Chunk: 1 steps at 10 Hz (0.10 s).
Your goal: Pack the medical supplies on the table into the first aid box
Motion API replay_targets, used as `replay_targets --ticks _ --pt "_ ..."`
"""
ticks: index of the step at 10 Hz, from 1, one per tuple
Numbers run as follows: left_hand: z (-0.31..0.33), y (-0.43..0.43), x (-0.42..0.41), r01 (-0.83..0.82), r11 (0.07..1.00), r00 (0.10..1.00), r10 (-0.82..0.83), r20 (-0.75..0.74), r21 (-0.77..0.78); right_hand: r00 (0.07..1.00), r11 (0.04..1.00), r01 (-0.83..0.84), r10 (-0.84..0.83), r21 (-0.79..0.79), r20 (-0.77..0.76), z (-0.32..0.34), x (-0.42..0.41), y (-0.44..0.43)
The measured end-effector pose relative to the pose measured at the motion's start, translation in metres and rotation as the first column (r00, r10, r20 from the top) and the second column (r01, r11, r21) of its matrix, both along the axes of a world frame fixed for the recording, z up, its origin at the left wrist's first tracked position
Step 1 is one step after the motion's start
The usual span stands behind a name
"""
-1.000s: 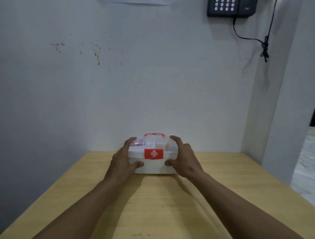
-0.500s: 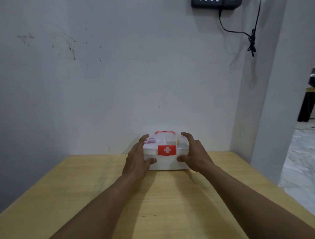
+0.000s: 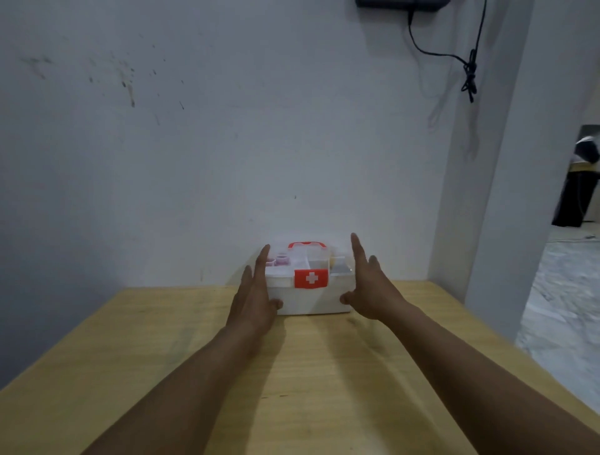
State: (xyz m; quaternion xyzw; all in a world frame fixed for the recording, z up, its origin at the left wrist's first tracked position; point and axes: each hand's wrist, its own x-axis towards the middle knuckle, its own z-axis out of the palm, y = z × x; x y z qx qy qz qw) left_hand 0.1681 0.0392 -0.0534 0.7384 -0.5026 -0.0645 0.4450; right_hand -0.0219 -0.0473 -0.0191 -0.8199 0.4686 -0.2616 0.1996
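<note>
1. First aid box (image 3: 308, 292): white, translucent lid shut, red latch with white cross on the front face, red handle (image 3: 306, 245) on top. Stands at the far edge of the desk (image 3: 324, 373), close to the wall (image 3: 227, 146); whether it touches the wall cannot be told.
2. Contents: pink items show faintly through the lid on the left side, a pale item on the right; too blurred to identify.
3. Left hand (image 3: 255, 302): flat, fingers extended and pointing away, alongside the box's left end. Thumb sits at the lower front corner. Grip apart, nothing clamped; contact with the box side cannot be confirmed.
4. Right hand (image 3: 370, 289): flat, fingers extended, alongside the box's right end, thumb near the lower front corner. Grip apart, nothing held.
5. Both forearms reach in from the near edge, over the yellow wood desk surface.
6. Background: dark wall-mounted device (image 3: 402, 2) at the top edge, black cable (image 3: 467, 71) hanging from it. Doorway opening at far right.
</note>
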Motion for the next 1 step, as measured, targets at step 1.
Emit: replay_targets --ticks 1 --pt "0.0091 0.0221 -0.0111 -0.049 0.998 0.995 0.045 0.087 0.046 0.968 0.988 0.01 0.029 -0.157 0.249 0.0321 -0.0193 0.0305"
